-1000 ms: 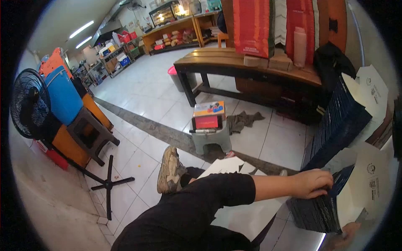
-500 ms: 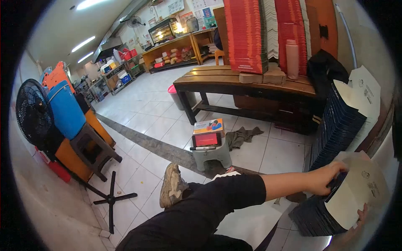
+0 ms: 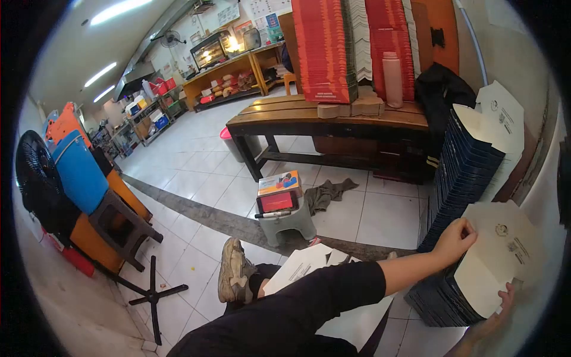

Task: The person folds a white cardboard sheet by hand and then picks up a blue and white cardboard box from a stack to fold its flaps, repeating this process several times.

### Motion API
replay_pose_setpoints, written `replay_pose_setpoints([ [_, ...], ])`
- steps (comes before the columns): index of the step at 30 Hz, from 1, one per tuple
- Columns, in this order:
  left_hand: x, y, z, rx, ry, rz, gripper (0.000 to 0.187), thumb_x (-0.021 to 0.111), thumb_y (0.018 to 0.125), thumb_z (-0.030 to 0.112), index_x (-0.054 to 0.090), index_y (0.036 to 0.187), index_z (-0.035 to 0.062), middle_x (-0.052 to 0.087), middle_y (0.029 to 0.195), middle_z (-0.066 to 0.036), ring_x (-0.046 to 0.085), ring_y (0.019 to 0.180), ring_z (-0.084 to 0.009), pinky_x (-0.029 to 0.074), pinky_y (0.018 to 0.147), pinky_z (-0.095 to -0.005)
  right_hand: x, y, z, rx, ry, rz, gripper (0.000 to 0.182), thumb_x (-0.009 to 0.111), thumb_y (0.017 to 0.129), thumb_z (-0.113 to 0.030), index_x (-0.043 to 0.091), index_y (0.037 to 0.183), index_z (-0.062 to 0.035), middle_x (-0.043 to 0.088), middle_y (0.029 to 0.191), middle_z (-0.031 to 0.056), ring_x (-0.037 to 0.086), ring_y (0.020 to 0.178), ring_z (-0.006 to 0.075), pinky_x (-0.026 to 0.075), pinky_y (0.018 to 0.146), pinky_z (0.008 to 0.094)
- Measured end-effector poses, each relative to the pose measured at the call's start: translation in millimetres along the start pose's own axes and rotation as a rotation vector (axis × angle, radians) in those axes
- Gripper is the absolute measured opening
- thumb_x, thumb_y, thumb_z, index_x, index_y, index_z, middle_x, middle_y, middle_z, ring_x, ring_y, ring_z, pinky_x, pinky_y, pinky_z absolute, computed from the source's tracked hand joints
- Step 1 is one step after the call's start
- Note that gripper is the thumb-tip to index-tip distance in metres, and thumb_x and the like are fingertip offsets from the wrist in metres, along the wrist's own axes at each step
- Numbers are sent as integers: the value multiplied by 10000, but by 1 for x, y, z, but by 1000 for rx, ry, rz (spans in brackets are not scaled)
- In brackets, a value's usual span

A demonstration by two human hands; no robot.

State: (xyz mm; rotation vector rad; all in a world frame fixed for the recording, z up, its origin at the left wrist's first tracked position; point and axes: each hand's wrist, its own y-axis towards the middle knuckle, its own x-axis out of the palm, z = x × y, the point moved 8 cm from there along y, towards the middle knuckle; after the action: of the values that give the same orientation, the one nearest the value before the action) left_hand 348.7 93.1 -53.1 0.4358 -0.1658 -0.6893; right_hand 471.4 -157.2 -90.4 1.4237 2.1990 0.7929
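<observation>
A nested stack of dark-sided paper food boxes (image 3: 443, 297) with cream insides leans at the lower right. My left hand (image 3: 455, 241) reaches across from the left, fingers closed on the left edge of the top box (image 3: 485, 271). At that box's right side is my right hand (image 3: 504, 303), its fingertips curled over the edge and the rest partly hidden. White printed cardboard (image 3: 300, 268) lies by my legs, partly covered by my black sleeve (image 3: 297, 309).
A taller stack of similar boxes (image 3: 464, 172) stands behind. Red cartons (image 3: 321, 53) and a bottle (image 3: 392, 80) are on a wooden bench (image 3: 267, 116). A small stool (image 3: 288, 226) holds a phone (image 3: 277, 202). A fan (image 3: 38, 172) is at left.
My left hand has moved from inside the top box's left part up to its edge, and that box's interior shows more. The view has shifted slightly; more white cardboard is visible.
</observation>
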Motion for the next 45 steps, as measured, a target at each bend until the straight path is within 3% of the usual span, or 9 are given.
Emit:
replay_pose_setpoints([
  [7, -25, -30, -1, -32, 91, 6, 347, 658, 853, 261, 522, 1045, 6, 536, 1039, -154, 536, 976, -257, 441, 857, -359, 6, -3, -21, -45, 35, -34, 422, 444, 929, -424, 541, 1048, -31, 435, 1387, 186, 391, 1303, 325, 310, 1080, 460],
  [10, -97, -83, 22, 32, 810, -52, 596, 672, 839, 374, 474, 1243, -17, 520, 1224, -197, 500, 1139, -347, 406, 963, -426, -1, -13, -49, 57, 266, 149, 402, 540, 914, -378, 549, 1108, -26, 510, 1335, 185, 500, 1216, 331, 391, 1028, 459],
  [13, -169, -144, 19, -231, 1598, 100, 692, 674, 834, 412, 441, 1332, -9, 502, 1302, -192, 463, 1197, -379, 370, 1012, -483, -15, -29, -86, -175, -201, 188, 519, 524, 959, -445, 646, 891, 55, 661, 910, 177, 619, 760, 256, 503, 647, 371],
  [16, -185, -181, -25, -329, 1300, -387, 609, 660, 852, 338, 461, 1332, 20, 493, 1332, -169, 450, 1222, -363, 369, 1009, -518, -25, -39, -88, -207, -269, 182, 425, 508, 980, -351, 594, 1018, 63, 635, 1006, 221, 625, 882, 326, 532, 792, 429],
  [22, -184, -205, -13, 140, 1134, -404, 485, 639, 842, 214, 525, 1293, 75, 495, 1333, -136, 459, 1214, -353, 402, 1011, -439, 10, -47, -134, -404, -113, 155, 358, 511, 978, -300, 542, 1105, 34, 589, 1115, 232, 601, 991, 348, 515, 845, 414],
  [30, -205, -196, -1, 203, 1036, -282, 323, 648, 777, 167, 587, 1077, 64, 558, 1090, -106, 535, 1040, -294, 444, 898, -401, 144, -93, -159, -277, -55, -442, 299, 609, 908, -193, 571, 1120, 14, 551, 1179, 170, 567, 1055, 294, 458, 911, 375],
  [36, -203, -197, -13, 460, 1110, -371, 161, 599, 766, 133, 544, 901, 64, 551, 939, -94, 554, 934, -277, 449, 811, -387, 207, -190, -51, 141, -557, -796, 794, 709, 813, -217, 277, 1433, 28, 353, 1432, 270, 327, 1343, 377, 255, 1110, 420],
  [41, -210, -205, 1, 300, 804, -326, 116, 571, 810, 123, 536, 898, 57, 581, 943, -105, 567, 974, -323, 464, 789, -411, 205, -198, -75, 277, -430, -735, 957, 743, 783, -229, 141, 1475, 42, 252, 1475, 312, 214, 1401, 393, 164, 1150, 423],
  [45, -220, -203, 52, -31, 599, -215, 93, 570, 844, 70, 547, 933, 57, 586, 937, -109, 566, 973, -339, 468, 779, -422, 192, -163, -123, 308, -218, -592, 690, 690, 828, -131, 338, 1392, 54, 466, 1339, 249, 420, 1272, 378, 300, 1088, 411],
])
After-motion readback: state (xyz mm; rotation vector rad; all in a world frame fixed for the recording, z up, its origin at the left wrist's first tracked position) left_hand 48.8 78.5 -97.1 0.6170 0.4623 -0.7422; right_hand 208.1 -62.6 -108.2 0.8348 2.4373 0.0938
